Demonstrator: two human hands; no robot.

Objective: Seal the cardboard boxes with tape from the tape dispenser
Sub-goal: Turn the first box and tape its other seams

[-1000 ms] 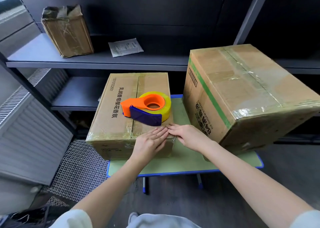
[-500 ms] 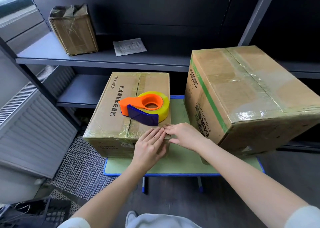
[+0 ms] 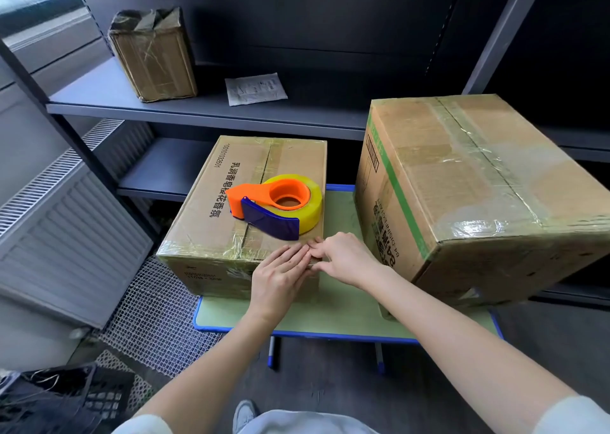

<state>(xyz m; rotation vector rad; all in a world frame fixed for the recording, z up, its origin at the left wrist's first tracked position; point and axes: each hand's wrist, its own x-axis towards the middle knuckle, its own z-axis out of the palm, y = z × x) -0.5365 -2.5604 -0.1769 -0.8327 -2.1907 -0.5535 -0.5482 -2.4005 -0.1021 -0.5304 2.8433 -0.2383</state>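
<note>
Head view. Hands at centre frame: left hand flat, fingers together, and right hand with fingertips pinched down, both pressing the tape edge at the near right corner of the small box; neither grips anything.

Tape dispenser lies on that box's top, just above the hands.

Risk, judged: uneven pressing could leave wrinkles or a lifted corner; a nudge could slide the dispenser off.

Large box, right of frame, crowds the right wrist. Both boxes sit on a green table. Worn box on a shelf, upper left.
</note>
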